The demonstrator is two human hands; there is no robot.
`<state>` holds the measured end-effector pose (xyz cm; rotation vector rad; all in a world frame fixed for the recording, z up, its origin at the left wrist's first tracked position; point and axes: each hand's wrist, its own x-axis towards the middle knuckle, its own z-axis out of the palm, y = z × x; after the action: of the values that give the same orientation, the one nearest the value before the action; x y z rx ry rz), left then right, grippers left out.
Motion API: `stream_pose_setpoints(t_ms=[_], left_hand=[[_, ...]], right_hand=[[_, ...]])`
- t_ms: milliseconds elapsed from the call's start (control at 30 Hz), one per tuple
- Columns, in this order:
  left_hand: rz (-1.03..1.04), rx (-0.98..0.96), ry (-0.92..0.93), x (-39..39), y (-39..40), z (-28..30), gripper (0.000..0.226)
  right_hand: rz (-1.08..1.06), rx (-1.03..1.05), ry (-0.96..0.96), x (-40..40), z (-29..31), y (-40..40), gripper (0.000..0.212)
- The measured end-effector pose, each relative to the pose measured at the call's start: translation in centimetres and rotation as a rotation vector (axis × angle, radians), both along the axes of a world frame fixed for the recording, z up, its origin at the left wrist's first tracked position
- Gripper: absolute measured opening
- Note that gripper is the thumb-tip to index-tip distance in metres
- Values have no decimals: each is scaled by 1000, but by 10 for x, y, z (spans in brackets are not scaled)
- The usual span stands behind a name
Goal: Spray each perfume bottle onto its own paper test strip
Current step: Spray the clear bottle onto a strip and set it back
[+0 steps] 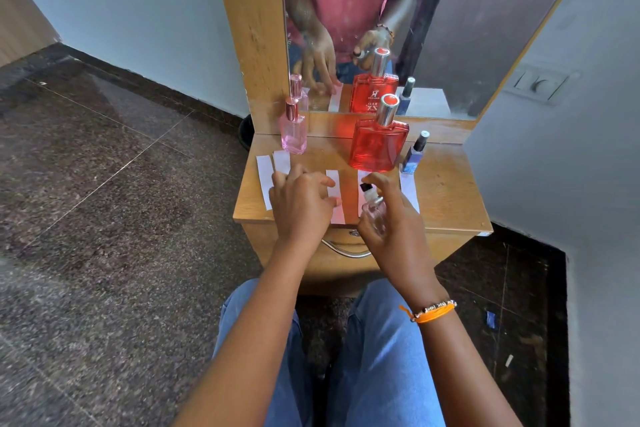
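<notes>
Five white paper strips (335,196) lie on the wooden dresser top (446,198), near its front edge. Right hand (391,218) grips a small clear glass bottle (374,211), black nozzle, forefinger curled over the top, above a strip at the front edge. Left hand (301,201) rests on the middle strip, fingers loosely spread. Behind: flat red bottle (377,146), silver cap, mirror (450,28) reflection reading "RED Z"; slim pink bottle (294,130); small blue bottle (415,154). Shirt print: "ARE COMING".
</notes>
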<state>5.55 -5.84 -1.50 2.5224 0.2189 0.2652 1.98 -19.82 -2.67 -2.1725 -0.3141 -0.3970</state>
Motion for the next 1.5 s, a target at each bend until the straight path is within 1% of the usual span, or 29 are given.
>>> stream_pose_setpoints(t_ms=[67, 133, 300, 467, 567, 633, 700, 733, 867, 900, 967, 1067, 1133, 1167, 1200, 1267, 1300, 1333, 1367, 1433, 1500], left_hand=[[-16, 28, 43, -1, 1, -2, 30], [-18, 16, 53, 2, 0, -3, 30], [-17, -9, 43, 13, -2, -6, 31], [-21, -23, 48, 17, -2, -8, 32], [-38, -66, 9, 13, -2, -3, 31], [-52, -152, -55, 8, -2, 2, 24], [-126, -347, -87, -2, -1, 6, 25], [-181, -443, -70, -9, 0, 8, 27], [-435, -701, 169, -32, 1, 5, 34], [-475, -742, 208, -34, -1, 2, 36], [-473, -770, 211, -34, -4, -2, 40], [-412, -798, 144, -35, -8, -7, 34], [-377, -752, 142, -35, -8, -12, 38], [-356, -721, 140, -36, -8, -14, 41], [-340, -699, 138, -36, -7, -14, 43], [-328, -669, 149, -36, -5, -15, 46], [-327, -651, 159, -36, -5, -14, 47], [-327, -635, 166, -36, -5, -13, 48], [-326, -625, 171, -37, -5, -12, 49], [-330, -624, 169, -38, -6, -11, 49], [-336, -626, 169, -39, -6, -11, 48]], right_hand=[[-10, 7, -10, 1, -1, 0, 53], [-16, 24, -13, 1, -2, 0, 51], [-27, 50, 2, -3, -5, -1, 51], [27, 94, 39, -5, -8, -1, 50], [50, 132, 8, -7, -8, 1, 47], [50, 226, 11, -10, -5, 5, 49], [34, 369, 18, -14, -4, 10, 54], [17, 434, 20, -15, -3, 12, 55], [1, 755, 139, -15, 3, 19, 63], [13, 830, 176, -15, 4, 21, 65], [40, 936, 229, -12, 6, 23, 68], [58, 970, 299, -11, 8, 20, 64], [3, 915, 289, -11, 11, 11, 54], [-51, 836, 236, -10, 12, 4, 44], [-119, 702, 160, -7, 11, -3, 35], [-226, 308, 39, -1, 9, -16, 32], [-235, 119, 15, 3, 6, -19, 32], [-219, -24, 21, 7, 4, -21, 31], [-203, -123, 46, 11, 2, -21, 29], [-195, -225, 94, 16, -2, -20, 27], [-192, -228, 97, 19, -3, -19, 28]])
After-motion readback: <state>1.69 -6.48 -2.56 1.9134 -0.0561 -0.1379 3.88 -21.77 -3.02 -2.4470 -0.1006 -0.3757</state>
